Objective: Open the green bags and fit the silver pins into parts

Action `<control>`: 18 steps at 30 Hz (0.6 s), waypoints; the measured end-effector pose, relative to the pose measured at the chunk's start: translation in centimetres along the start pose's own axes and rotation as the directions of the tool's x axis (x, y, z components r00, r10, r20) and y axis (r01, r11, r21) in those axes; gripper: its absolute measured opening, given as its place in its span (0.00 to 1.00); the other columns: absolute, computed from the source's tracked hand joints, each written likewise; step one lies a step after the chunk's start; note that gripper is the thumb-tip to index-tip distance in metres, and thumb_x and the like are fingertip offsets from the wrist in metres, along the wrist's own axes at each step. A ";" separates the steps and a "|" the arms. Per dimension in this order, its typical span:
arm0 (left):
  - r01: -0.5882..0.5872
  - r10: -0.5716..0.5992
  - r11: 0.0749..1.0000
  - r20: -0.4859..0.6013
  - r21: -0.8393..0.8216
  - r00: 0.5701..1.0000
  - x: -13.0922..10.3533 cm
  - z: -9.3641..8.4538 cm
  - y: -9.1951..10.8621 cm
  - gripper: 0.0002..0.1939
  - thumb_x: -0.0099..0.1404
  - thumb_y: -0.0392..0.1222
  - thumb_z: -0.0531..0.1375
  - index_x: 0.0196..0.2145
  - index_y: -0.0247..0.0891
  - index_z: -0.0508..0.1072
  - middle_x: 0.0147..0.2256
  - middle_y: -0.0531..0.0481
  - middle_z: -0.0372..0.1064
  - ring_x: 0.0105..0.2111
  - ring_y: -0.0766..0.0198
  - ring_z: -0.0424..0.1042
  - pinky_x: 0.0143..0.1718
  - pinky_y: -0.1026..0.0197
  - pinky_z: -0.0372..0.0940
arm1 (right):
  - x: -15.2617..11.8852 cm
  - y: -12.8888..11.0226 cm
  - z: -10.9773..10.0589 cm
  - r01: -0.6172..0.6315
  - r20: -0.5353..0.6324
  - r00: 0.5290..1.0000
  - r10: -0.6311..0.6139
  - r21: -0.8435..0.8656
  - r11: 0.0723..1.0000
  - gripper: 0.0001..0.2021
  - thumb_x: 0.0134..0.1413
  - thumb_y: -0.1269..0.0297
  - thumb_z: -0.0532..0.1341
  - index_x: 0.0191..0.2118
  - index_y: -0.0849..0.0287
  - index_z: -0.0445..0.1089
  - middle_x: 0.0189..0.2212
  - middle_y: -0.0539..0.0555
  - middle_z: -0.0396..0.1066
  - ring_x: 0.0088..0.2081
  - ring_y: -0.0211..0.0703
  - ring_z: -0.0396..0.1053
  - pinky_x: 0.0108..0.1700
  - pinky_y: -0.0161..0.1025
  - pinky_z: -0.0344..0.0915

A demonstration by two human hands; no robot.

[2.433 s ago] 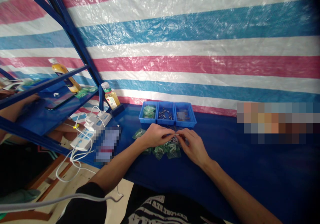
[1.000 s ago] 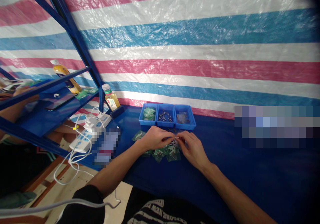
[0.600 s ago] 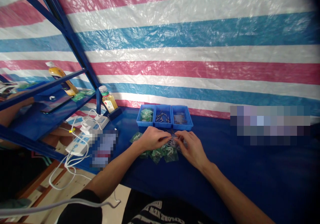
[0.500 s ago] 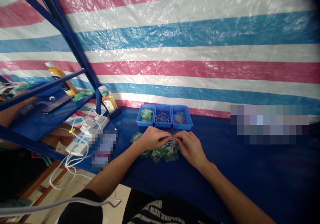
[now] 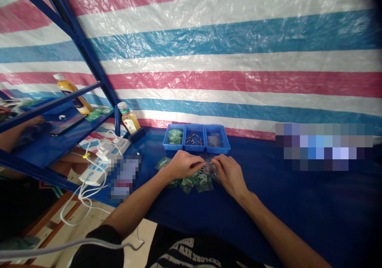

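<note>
My left hand is closed, thumb and index finger pinched together; what they hold is too small to make out. Facing it, my right hand pinches what looks like a small clear plastic bag, partly hidden by the fingers. Small silvery parts lie under and between the fingertips. Just below them several green-printed clear packets with white pieces inside lie on the blue table. Another green packet rests left of my left hand.
Behind my hands stand three joined blue bins: green packets in the left bin, dark metal pins in the middle bin, clear greyish pieces in the right bin. At left are a power strip, cables, a bottle and another person's arm.
My right hand has shifted slightly to the right, away from my left fingertips, and more clear plastic shows beneath it. My left hand has hardly moved.
</note>
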State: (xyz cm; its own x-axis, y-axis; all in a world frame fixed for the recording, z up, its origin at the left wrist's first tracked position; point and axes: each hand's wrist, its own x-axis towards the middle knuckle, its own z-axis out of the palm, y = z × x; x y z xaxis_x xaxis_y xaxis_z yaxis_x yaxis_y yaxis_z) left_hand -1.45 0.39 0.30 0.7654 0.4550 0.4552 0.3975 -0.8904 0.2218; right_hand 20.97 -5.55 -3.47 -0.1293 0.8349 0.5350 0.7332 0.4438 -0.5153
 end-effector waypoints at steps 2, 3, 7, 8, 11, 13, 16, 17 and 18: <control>0.119 -0.119 0.993 -0.058 -0.001 0.991 0.1 0.2 0.0 0.17 0.75 0.48 0.55 0.39 0.38 0.80 0.25 0.51 0.75 0.24 0.69 0.71 0.29 0.66 0.60 | -0.1 0.1 -0.2 -0.035 -0.013 0.999 0.035 0.029 0.999 0.14 0.74 0.56 0.50 0.41 0.54 0.70 0.36 0.54 0.76 0.35 0.50 0.71 0.42 0.45 0.62; 0.222 -0.221 0.975 -0.112 -0.002 0.969 0.3 0.2 0.0 0.17 0.75 0.49 0.55 0.39 0.38 0.80 0.23 0.52 0.73 0.23 0.69 0.69 0.28 0.66 0.58 | -0.2 0.2 -0.2 -0.054 -0.021 0.998 0.055 0.043 0.998 0.14 0.74 0.56 0.50 0.43 0.54 0.70 0.37 0.54 0.77 0.37 0.50 0.71 0.42 0.45 0.62; 0.575 -0.553 0.818 -0.265 0.008 0.790 1.2 0.1 -0.5 0.20 0.71 0.56 0.61 0.48 0.39 0.79 0.21 0.55 0.71 0.21 0.67 0.68 0.28 0.66 0.57 | -0.3 0.2 -0.2 -0.059 0.005 0.998 0.059 0.054 0.997 0.13 0.73 0.54 0.51 0.46 0.54 0.70 0.39 0.54 0.77 0.39 0.52 0.72 0.42 0.46 0.63; 0.583 -0.559 0.812 -0.256 0.024 0.789 1.3 0.0 -0.7 0.25 0.68 0.59 0.63 0.54 0.40 0.77 0.22 0.55 0.72 0.22 0.66 0.70 0.29 0.65 0.58 | -0.3 0.1 -0.2 -0.054 0.018 0.998 0.053 0.060 0.997 0.13 0.73 0.55 0.51 0.45 0.54 0.70 0.39 0.54 0.77 0.38 0.52 0.72 0.42 0.46 0.63; 0.529 -0.508 0.843 -0.181 0.098 0.842 1.1 -0.2 -1.2 0.21 0.70 0.56 0.61 0.55 0.44 0.76 0.23 0.55 0.74 0.25 0.64 0.72 0.29 0.65 0.57 | -0.3 -0.2 -0.1 -0.045 0.029 0.999 0.043 0.067 0.997 0.13 0.74 0.56 0.51 0.44 0.53 0.70 0.37 0.54 0.77 0.38 0.51 0.72 0.42 0.46 0.63; 0.388 -0.384 0.911 -0.055 0.140 0.922 0.6 -0.4 -1.4 0.13 0.73 0.50 0.59 0.49 0.45 0.79 0.26 0.53 0.76 0.27 0.64 0.74 0.30 0.65 0.57 | -0.2 -0.3 -0.1 -0.040 0.015 0.999 0.039 0.060 0.997 0.13 0.74 0.57 0.50 0.43 0.53 0.70 0.37 0.54 0.77 0.38 0.51 0.72 0.42 0.46 0.63; 0.218 -0.240 0.958 0.109 0.184 0.965 0.2 -0.8 -1.7 0.11 0.73 0.47 0.59 0.43 0.45 0.81 0.28 0.52 0.77 0.28 0.64 0.75 0.30 0.65 0.57 | -0.1 -0.2 -0.1 -0.035 -0.007 0.999 0.035 0.051 0.998 0.13 0.74 0.58 0.50 0.42 0.54 0.70 0.36 0.54 0.76 0.37 0.50 0.71 0.42 0.46 0.63; 0.192 -0.221 0.963 0.144 0.189 0.965 0.1 -0.9 -1.7 0.11 0.72 0.47 0.59 0.42 0.44 0.82 0.28 0.51 0.78 0.28 0.63 0.75 0.30 0.65 0.57 | 0.0 -0.2 -0.1 -0.033 -0.010 0.999 0.034 0.053 0.998 0.13 0.74 0.58 0.50 0.42 0.54 0.70 0.36 0.54 0.76 0.37 0.50 0.71 0.42 0.46 0.63; 0.168 -0.201 0.968 0.181 0.186 0.963 0.1 -0.9 -1.7 0.10 0.72 0.46 0.60 0.42 0.44 0.82 0.28 0.51 0.78 0.28 0.63 0.75 0.30 0.65 0.57 | 0.0 -0.2 -0.1 -0.029 -0.011 0.999 0.030 0.054 0.998 0.13 0.74 0.58 0.50 0.42 0.54 0.70 0.36 0.54 0.76 0.37 0.50 0.71 0.42 0.46 0.63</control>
State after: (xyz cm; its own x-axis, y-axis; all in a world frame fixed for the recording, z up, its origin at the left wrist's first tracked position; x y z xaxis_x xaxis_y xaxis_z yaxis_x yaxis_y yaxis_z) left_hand -2.56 1.96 0.75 0.7482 0.6194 0.2378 0.6073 -0.7837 0.1305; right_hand 20.89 -5.67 -3.25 -0.1002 0.8443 0.5265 0.6998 0.4359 -0.5659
